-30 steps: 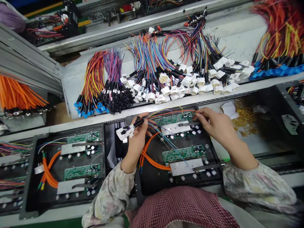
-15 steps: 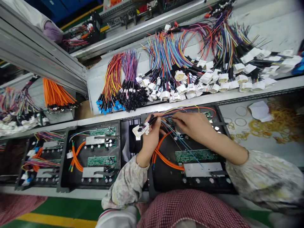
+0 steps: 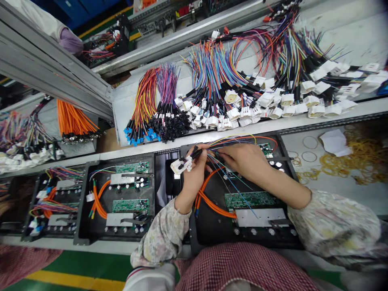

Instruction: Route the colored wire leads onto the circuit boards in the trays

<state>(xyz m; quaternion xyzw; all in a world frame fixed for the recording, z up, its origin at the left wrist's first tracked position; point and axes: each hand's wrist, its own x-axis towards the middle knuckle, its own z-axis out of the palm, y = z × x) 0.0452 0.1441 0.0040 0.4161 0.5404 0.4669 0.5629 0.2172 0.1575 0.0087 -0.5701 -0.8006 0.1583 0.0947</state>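
My left hand (image 3: 195, 174) is closed around a wire harness near its white connectors (image 3: 182, 164), which stick out to the left of my thumb. From that grip the harness's loose coloured wires (image 3: 235, 138) fan out to the right, and some blue and teal ones droop over the tray. My right hand (image 3: 247, 161) is closed at the wires just right of the left hand, its fingertips pinching among them. Both hands are above a black tray (image 3: 212, 232) that holds green circuit boards (image 3: 251, 199), a silver plate (image 3: 260, 218) and orange cables (image 3: 214, 206).
Bundled harnesses (image 3: 212, 76) lie along the shelf beyond the tray. More black trays with boards (image 3: 129, 216) line the bench to the left. Yellow rubber bands (image 3: 342, 163) and a white paper scrap (image 3: 335, 142) lie to the right. A metal post (image 3: 60, 60) rises at the left.
My right hand has shifted slightly down and left along the wires, its fingers now lower among them. My left hand still grips the harness. At the far left edge, another person's hand has appeared.
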